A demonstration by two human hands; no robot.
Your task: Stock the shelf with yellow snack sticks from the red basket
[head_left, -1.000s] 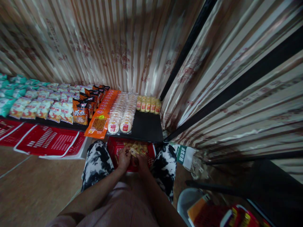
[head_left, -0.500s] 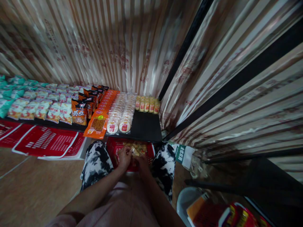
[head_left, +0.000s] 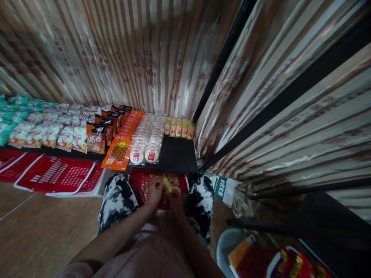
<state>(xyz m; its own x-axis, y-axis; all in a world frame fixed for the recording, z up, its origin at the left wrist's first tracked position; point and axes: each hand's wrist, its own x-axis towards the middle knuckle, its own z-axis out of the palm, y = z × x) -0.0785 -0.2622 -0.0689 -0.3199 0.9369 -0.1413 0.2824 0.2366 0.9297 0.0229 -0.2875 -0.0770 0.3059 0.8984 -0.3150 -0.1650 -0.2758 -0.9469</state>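
Both my hands reach down into a red basket (head_left: 136, 184) that sits on the floor between my knees. The basket holds small yellow snack packets (head_left: 174, 180). My left hand (head_left: 154, 192) is closed around a yellow packet (head_left: 167, 183), which sticks up from its fingers. My right hand (head_left: 175, 196) rests beside it among the packets, fingers curled; whether it holds one I cannot tell. Just beyond the basket is a low black shelf (head_left: 178, 154) with a row of the same yellow packets (head_left: 179, 128) at its back.
On the shelf lie rows of round white cakes (head_left: 146, 139), orange flat packs (head_left: 123, 141), dark orange bags (head_left: 98, 137) and white and green bags further left. Red baskets (head_left: 58, 175) lie under the shelf. A striped curtain hangs behind. A grey stool (head_left: 228, 247) with red goods stands at lower right.
My left hand has lifted a yellow packet a little out of the basket. My right hand has shifted slightly. The view has drifted a bit.
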